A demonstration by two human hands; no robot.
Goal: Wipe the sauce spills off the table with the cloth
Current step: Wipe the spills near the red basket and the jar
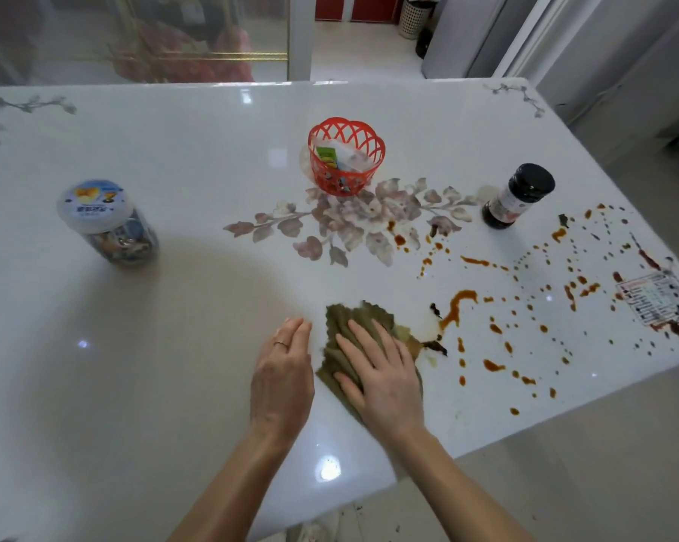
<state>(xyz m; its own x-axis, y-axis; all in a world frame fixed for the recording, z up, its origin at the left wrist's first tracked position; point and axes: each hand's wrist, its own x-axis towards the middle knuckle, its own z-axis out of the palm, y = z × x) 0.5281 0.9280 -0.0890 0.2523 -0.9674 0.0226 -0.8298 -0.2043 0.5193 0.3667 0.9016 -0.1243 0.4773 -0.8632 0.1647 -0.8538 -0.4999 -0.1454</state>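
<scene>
Your right hand [380,377] lies flat, fingers spread, grip released, pressing the crumpled olive-green cloth [365,311] onto the glossy white floral surface [173,346]. Your left hand [283,369] rests beside it, grip slack, holding nothing. Orange-brown sauce spills [459,303] lie just right of the cloth. Writing on the white-lidded clear jar [107,224] is unreadable.

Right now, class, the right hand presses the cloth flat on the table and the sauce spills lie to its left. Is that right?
Not quite. In the head view the right hand presses the cloth flat on the table, but the sauce spills lie to its right, not its left.
</scene>
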